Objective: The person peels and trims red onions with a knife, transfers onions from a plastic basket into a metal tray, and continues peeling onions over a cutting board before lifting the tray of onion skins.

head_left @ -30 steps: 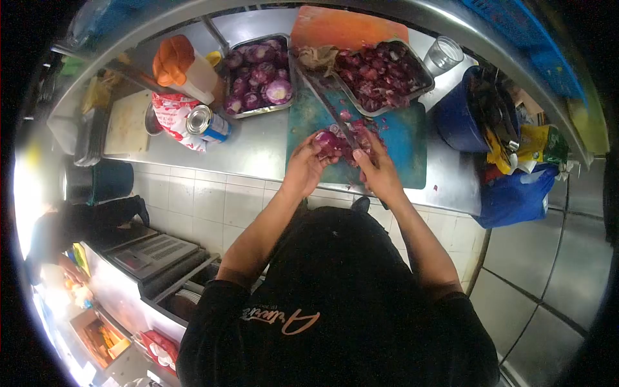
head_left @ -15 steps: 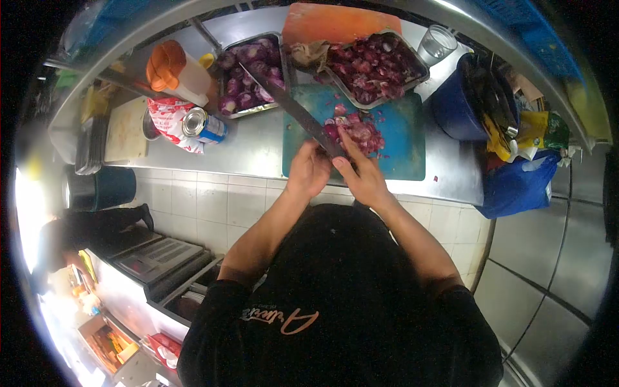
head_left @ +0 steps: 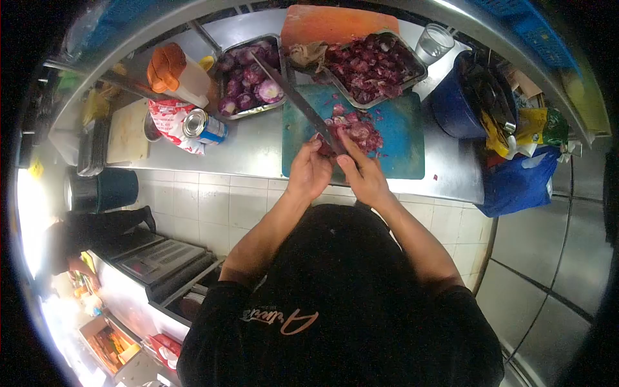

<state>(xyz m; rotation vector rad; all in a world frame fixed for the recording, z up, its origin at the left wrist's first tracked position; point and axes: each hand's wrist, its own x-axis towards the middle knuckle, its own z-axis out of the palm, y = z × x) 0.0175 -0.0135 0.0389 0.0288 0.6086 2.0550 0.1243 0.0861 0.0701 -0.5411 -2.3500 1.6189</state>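
A long-bladed knife (head_left: 293,97) slants across the near edge of the teal cutting board (head_left: 403,155), its tip up and to the left over the onion tray. My right hand (head_left: 366,177) is closed around the handle end, which the fingers mostly hide. My left hand (head_left: 311,173) is just beside it with curled fingers, against a reddish piece of onion (head_left: 327,149) under the blade. Onion peelings and scraps (head_left: 362,132) lie heaped on the board beyond my hands. Whole peeled red onions (head_left: 248,84) fill the metal tray (head_left: 256,113) at the left.
Another metal tray (head_left: 367,104) with red onion skins overlaps the board's far edge. An orange board (head_left: 342,22) and a clear cup (head_left: 434,44) stand behind. A can (head_left: 209,127) and an orange-lidded jug (head_left: 187,77) are left; a blue bucket (head_left: 454,106) stands right.
The knife has shifted slightly, its tip moving right and up a little. A pale-streaked onion at the tray's near right corner shows more plainly. Both hands stay nearly in place.
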